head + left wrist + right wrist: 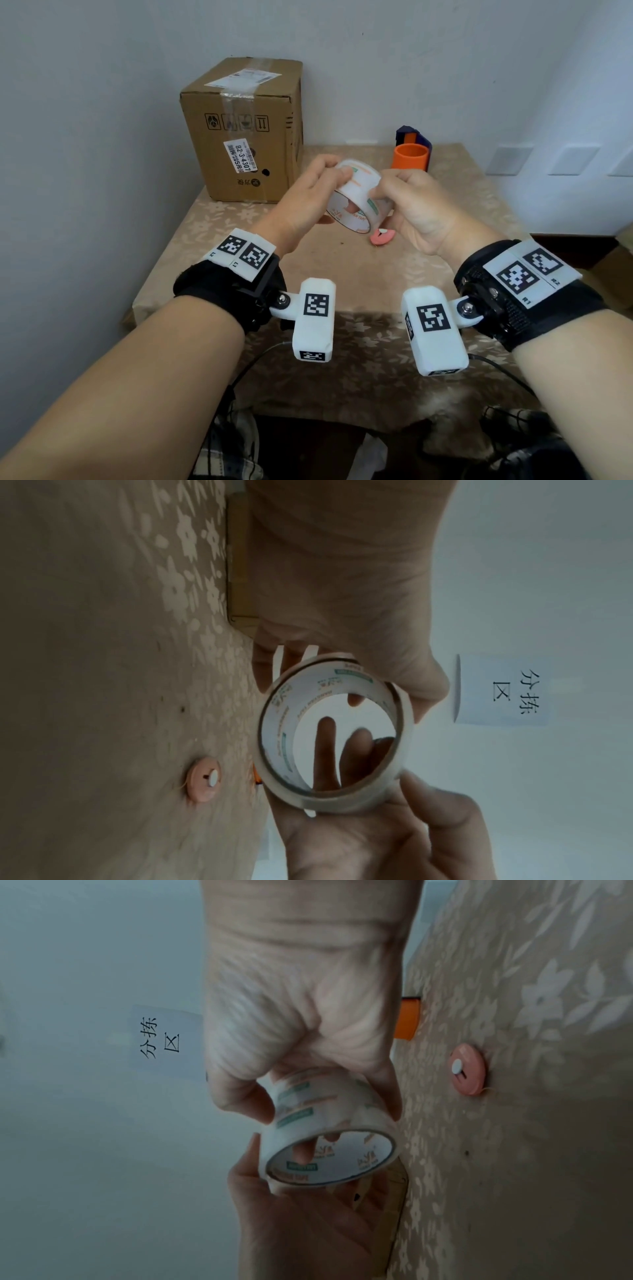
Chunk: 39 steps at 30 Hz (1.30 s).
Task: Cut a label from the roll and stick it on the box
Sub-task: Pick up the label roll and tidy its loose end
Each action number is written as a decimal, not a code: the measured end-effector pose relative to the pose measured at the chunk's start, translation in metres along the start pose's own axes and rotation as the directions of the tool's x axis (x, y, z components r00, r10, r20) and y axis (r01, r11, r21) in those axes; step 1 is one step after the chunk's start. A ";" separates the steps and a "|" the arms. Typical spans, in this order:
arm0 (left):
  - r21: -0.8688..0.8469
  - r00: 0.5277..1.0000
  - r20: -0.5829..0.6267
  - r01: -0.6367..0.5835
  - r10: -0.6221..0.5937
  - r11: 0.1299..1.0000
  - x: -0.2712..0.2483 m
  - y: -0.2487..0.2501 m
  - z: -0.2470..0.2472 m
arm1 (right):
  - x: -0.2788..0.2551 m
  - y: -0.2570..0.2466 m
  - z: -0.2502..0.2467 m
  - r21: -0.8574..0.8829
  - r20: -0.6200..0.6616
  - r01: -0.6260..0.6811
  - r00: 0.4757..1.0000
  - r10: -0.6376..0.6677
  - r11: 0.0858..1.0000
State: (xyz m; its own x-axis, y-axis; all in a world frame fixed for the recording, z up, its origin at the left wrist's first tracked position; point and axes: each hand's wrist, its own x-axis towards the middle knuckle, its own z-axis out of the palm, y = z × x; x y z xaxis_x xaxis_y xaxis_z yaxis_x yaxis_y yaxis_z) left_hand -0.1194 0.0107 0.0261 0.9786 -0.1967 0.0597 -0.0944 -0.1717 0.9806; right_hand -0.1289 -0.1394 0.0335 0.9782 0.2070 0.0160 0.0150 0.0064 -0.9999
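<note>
You hold the tape roll (356, 197) up off the table (376, 274), your left hand (308, 202) and right hand (416, 209) both gripping it. The cardboard box (243, 130) stands behind your left hand. A pink round cutter (383, 236) lies under the roll. An orange tube (410, 156) stands behind it.

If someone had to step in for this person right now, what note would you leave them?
Left hand and right hand both grip the roll, held up above the table.
The box stands at the table's far left corner, apart from both hands.
A small pink disc, possibly the cutter, lies on the table below the roll.
Done: roll picked up.
Left: pull out a label, cut it, stick it on the box.
</note>
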 end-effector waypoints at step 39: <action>-0.433 0.935 -0.110 0.261 -0.338 0.863 0.003 0.012 0.025 | 0.006 0.002 0.010 -0.479 -0.233 0.593 0.625 -0.745 0.647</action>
State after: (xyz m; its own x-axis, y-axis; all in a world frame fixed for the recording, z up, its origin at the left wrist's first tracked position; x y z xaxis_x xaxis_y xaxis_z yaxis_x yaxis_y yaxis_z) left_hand -0.1217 -0.0160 0.0331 0.9666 -0.0200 -0.2553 0.2535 0.2180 0.9425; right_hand -0.1249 -0.1289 0.0318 0.6489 -0.1030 0.7539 0.6887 -0.3418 -0.6395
